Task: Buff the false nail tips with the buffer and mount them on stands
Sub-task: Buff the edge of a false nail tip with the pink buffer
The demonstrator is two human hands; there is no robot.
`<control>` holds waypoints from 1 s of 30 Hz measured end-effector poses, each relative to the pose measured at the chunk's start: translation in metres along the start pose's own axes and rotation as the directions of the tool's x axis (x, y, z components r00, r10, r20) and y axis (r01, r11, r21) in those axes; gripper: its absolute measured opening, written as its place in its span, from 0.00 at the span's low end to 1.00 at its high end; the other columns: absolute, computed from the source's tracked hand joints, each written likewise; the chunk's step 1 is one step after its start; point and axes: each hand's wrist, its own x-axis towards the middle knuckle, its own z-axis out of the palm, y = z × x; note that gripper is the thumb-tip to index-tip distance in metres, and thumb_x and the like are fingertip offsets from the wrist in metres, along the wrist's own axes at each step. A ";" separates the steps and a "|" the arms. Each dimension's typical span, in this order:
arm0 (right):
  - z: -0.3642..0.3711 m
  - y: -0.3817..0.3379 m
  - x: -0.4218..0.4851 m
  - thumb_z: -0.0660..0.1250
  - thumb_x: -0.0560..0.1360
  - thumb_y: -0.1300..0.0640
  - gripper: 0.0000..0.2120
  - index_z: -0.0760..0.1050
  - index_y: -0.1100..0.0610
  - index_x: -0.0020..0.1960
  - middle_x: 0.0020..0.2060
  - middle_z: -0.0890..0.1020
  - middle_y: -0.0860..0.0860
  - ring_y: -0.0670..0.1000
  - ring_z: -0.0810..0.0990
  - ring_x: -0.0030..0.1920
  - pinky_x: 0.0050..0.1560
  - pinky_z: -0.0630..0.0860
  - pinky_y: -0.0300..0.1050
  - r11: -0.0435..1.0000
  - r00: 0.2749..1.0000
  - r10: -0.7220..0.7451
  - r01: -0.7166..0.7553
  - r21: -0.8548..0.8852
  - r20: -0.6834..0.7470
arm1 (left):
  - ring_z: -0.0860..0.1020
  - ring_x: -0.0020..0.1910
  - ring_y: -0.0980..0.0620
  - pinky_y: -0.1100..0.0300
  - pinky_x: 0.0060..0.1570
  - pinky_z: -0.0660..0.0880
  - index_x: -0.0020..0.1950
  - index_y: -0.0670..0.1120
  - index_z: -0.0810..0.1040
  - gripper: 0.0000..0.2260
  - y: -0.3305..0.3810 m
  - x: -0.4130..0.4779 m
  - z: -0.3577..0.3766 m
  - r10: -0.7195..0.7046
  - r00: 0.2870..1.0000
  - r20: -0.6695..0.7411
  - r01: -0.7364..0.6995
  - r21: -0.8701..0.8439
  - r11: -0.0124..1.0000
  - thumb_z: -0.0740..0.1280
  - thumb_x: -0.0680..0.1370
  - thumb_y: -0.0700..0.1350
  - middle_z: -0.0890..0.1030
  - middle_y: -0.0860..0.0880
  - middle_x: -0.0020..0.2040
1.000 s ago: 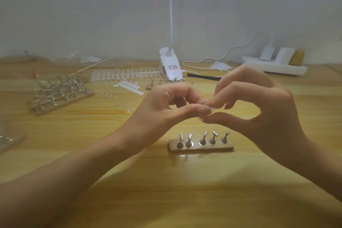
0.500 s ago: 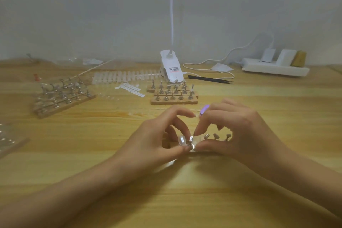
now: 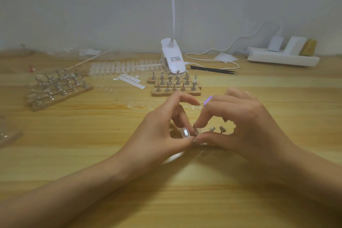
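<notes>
- Several metal stands on wooden bases (image 3: 55, 89) crowd the far left of the wooden table (image 3: 83, 153), well apart from the work.
- Behind them, a long strip of clear nail tips (image 3: 120, 66) lies near the wall, with loose white tips (image 3: 129, 80) scattered just in front.
- At centre, the left hand (image 3: 159, 135) curls at the left end of the near rack, thumb along its front and middle finger behind, gripping the first stand (image 3: 185, 137). A glossy false nail tip (image 3: 185, 132) sits mounted on it, upright between those fingers.
- Beyond the hands, a white clip lamp (image 3: 173, 57) stands at the wall, with three more racks of stands (image 3: 175, 86) just before it.
- Beside the mounted tip, the second stand (image 3: 196, 131) is pinched between the forefinger and thumb of the right hand (image 3: 248, 126); whether it carries a tip cannot be told.
- Two bare stands (image 3: 217, 129) show under the right palm.
- Something purple (image 3: 208, 100) peeks out above the right fingers.
- Black tweezers (image 3: 212, 69) lie farther back, right of the lamp.
- A white power strip (image 3: 283, 57) sits at far right.
</notes>
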 end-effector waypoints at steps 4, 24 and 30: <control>0.001 -0.001 0.002 0.74 0.66 0.43 0.10 0.81 0.49 0.40 0.39 0.75 0.35 0.45 0.67 0.38 0.46 0.67 0.43 1.000 1.000 -0.011 0.011 -0.007 -0.006 | 0.81 0.41 0.52 0.45 0.50 0.78 0.61 0.59 0.71 0.23 0.000 0.000 0.000 -0.017 1.000 0.001 0.017 -0.038 0.999 0.78 0.72 0.46 0.79 0.54 0.36; -0.004 0.002 0.006 0.72 0.67 0.36 0.11 0.82 0.41 0.43 0.40 0.82 0.35 0.43 0.72 0.45 0.47 0.65 0.42 0.956 0.988 0.125 -0.145 0.254 0.094 | 0.82 0.39 0.53 0.41 0.49 0.78 0.64 0.59 0.70 0.26 -0.004 0.000 -0.002 -0.053 0.998 0.020 0.053 -0.030 0.998 0.76 0.73 0.40 0.79 0.57 0.35; 0.001 0.003 0.014 0.69 0.69 0.41 0.08 0.81 0.43 0.45 0.38 0.82 0.36 0.42 0.74 0.45 0.53 0.66 0.48 0.915 0.957 0.234 -0.276 0.295 0.168 | 0.82 0.41 0.54 0.45 0.51 0.79 0.64 0.59 0.70 0.27 -0.004 0.000 -0.002 -0.038 0.999 0.013 0.038 -0.024 0.999 0.76 0.72 0.39 0.80 0.56 0.35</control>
